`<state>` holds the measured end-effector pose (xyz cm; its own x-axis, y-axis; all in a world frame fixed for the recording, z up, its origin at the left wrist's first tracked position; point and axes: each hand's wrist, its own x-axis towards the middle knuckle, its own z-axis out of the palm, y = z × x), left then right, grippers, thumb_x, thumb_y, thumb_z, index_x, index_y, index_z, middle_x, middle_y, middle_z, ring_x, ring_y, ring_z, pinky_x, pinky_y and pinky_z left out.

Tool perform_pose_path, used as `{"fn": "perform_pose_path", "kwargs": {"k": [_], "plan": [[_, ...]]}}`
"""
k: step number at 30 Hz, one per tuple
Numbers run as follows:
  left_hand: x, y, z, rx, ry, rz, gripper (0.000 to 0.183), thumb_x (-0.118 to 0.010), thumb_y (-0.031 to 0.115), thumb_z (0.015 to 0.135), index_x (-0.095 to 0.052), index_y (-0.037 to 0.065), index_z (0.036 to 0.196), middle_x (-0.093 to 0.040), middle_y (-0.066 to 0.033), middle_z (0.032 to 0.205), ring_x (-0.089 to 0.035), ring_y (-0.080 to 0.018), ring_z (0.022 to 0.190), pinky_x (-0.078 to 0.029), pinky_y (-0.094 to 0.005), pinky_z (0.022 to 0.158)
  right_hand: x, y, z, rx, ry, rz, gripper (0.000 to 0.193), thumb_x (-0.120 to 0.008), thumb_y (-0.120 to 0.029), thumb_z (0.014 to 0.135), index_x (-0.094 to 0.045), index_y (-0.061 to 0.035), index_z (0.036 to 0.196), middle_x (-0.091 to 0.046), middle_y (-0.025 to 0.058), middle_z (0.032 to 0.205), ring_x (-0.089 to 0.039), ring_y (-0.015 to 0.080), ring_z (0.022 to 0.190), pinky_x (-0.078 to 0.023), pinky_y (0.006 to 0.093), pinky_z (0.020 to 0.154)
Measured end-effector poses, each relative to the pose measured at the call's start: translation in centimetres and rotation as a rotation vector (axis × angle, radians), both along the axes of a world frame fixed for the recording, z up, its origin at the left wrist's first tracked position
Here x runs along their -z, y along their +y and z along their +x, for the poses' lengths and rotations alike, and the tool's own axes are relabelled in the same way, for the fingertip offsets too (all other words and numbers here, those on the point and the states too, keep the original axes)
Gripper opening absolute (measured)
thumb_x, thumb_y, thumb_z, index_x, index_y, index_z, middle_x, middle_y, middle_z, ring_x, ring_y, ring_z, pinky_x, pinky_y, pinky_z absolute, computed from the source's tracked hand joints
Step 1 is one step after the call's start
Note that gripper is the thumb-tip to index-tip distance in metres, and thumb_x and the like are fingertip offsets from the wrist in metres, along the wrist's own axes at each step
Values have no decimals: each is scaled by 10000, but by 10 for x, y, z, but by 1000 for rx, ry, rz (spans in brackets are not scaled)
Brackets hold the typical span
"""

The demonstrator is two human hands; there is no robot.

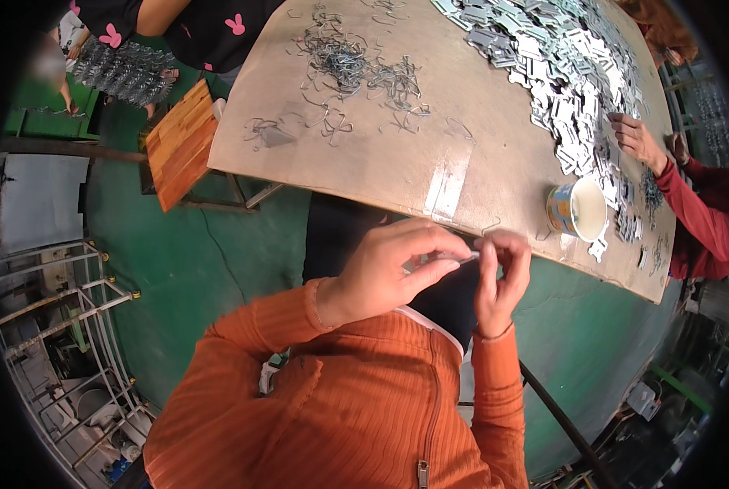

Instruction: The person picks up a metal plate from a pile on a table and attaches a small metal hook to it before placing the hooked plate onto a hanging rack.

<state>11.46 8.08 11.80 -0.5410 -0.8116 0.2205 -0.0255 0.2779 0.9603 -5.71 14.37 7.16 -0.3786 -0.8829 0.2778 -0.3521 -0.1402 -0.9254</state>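
Observation:
Near the table's front edge, my left hand [398, 262] and my right hand [503, 279] meet in front of my body. Both are closed, fingertips pinched round a small pale metal piece [472, 256]. Most of it is hidden by the fingers, so its shape is unclear. Just above my right fingertips shows a thin bent wire [492, 223]; I cannot tell whether it is held or lies on the table. A printed paper cup [561, 210] stands on its base to the right of my right hand.
Flat metal plates [548, 90] are heaped across the brown table [299, 167]. Bent wires [340, 65] lie tangled at the far left. A co-worker's hand [637, 140] reaches to the plates at right. A wooden stool [183, 143] and a metal rack [71, 318] stand left.

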Motion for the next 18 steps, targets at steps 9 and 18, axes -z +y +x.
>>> {"fn": "perform_pose_path", "kwargs": {"k": [9,18], "plan": [[32,4,6,-15,-7,-28,154,-684,7,777,-676,62,921,-660,-62,865,-630,-202,766,-510,-298,657,26,-163,3,-306,596,114,148,-630,-23,769,-623,-76,907,-580,101,894,-594,322,811,-481,392,682],[42,1,10,10,-27,1,143,-656,46,810,-665,93,945,-652,-45,897,-627,-223,798,-515,-321,663,29,-189,-11,-495,984,79,118,-660,-79,773,-579,-37,848,-539,132,793,-579,332,758,-461,397,667]]}}
